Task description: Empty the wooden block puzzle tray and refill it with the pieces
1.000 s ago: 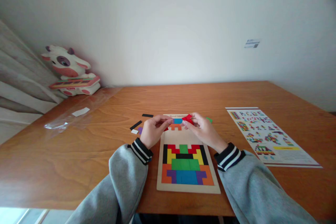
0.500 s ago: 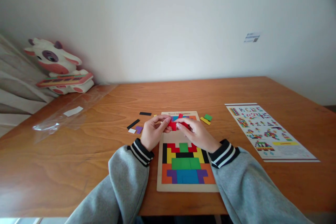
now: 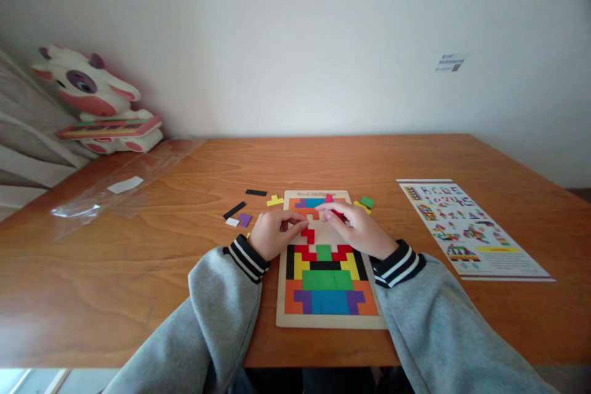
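A wooden puzzle board (image 3: 281, 295) lies before me, its lower part filled with coloured block pieces and its middle showing bare wood. My left hand (image 3: 276, 233) is closed in a pinch over the board's left side, on a red puzzle piece (image 3: 310, 236) at its fingertips. Over the upper right part, my right hand (image 3: 355, 229) is closed on another red puzzle piece (image 3: 338, 215), mostly hidden by the fingers. More red (image 3: 328, 198) shows just beyond those fingers; I cannot tell whether it belongs to the same piece. Orange, purple and blue pieces (image 3: 314, 202) fill the board's top.
Left of the board lie black strips (image 3: 234, 210), a purple piece (image 3: 244, 220), a white piece (image 3: 232, 221) and a yellow piece (image 3: 275, 200). A green piece (image 3: 367, 201) is at right, near a printed sheet (image 3: 466, 228). Plastic wrap (image 3: 92, 203) and a cow toy (image 3: 101, 104) are far left.
My hands have moved apart, the left slightly down and the right slightly to the right. The red pieces that were together between them are now separate, one at each hand.
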A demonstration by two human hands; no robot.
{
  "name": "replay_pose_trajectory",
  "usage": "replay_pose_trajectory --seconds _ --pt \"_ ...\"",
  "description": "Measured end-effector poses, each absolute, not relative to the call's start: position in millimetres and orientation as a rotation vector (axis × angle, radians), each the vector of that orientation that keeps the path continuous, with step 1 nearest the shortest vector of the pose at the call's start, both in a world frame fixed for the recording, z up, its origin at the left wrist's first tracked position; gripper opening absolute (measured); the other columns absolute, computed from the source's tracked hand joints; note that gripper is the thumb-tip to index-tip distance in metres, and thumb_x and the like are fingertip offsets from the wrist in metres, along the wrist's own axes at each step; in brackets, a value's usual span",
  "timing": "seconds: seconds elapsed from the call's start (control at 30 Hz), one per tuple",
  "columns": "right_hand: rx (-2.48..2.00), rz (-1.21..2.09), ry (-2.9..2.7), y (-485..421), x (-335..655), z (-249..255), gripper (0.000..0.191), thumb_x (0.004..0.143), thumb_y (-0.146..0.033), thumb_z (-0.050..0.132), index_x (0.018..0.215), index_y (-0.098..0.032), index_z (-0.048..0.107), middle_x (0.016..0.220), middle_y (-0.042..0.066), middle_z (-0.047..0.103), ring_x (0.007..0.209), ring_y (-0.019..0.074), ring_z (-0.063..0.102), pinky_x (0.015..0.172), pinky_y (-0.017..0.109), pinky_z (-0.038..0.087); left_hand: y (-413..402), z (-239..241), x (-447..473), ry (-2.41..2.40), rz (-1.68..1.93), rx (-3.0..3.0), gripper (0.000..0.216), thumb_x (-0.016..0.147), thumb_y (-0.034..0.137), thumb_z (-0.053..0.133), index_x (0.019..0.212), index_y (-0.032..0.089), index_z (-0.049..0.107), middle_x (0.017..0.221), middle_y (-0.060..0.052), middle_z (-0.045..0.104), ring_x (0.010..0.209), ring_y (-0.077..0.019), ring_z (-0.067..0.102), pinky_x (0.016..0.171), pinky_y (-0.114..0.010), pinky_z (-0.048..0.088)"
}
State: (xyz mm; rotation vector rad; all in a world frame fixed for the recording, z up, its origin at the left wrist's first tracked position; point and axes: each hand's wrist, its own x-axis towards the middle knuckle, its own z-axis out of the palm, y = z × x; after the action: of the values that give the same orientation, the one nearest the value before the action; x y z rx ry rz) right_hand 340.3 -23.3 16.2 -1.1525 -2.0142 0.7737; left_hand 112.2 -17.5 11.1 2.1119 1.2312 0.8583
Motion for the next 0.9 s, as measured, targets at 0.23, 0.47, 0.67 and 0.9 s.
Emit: replay_pose_trajectory --seconds 0.23,0.47,0.67,0.9 --pt "-1.17 0.771 -1.937 -22.1 345.5 13.0 0.042 0.1 -0.036 0.044 0.139 -0.024 0.049 0.092 0.004 0.072 0.082 0.0187 0.067 0.079 0.034 0.052 -18.4 9.0 110.9 1.205 0.858 2.351 0.013 0.088 0.028 0.066 0.086 0.019 0.075 0.066 0.0 0.066 0.057 -0.0111 0.053 0.06 -0.023 0.044" --pt "-1.176 0.971 -1.693 -22.6 346.3 10.2 0.035 0.094 -0.043 0.056 0.121 -0.023 0.049 0.102 0.008 0.072 0.095 0.021 0.07 0.084 0.036 0.052 -18.0 7.1 110.0 1.087 0.849 2.434 0.014 0.09 0.029 0.064 0.087 0.019 0.073 0.08 -0.003 0.069 0.071 -0.0138 0.061 0.071 -0.026 0.051" --pt "-1.185 1.104 -1.584 -20.5 348.9 13.8 0.035 0.085 -0.048 0.066 0.103 -0.022 0.052 0.087 0.005 0.072 0.079 0.0185 0.068 0.071 0.034 0.052 -16.6 5.6 109.4 0.883 0.871 2.576 0.019 0.09 0.035 0.064 0.092 0.019 0.073 0.092 -0.007 0.072 0.086 -0.0196 0.065 0.082 -0.034 0.053" --pt "-1.173 1.301 -1.436 -19.4 348.3 19.8 0.042 0.077 -0.049 0.075 0.102 -0.018 0.063 0.084 0.004 0.072 0.069 0.014 0.065 0.069 0.032 0.055 -20.9 8.5 112.7 0.735 0.933 2.616 0.019 0.093 0.026 0.057 0.106 0.019 0.07 0.099 -0.009 0.073 0.091 -0.0191 0.065 0.085 -0.034 0.052"
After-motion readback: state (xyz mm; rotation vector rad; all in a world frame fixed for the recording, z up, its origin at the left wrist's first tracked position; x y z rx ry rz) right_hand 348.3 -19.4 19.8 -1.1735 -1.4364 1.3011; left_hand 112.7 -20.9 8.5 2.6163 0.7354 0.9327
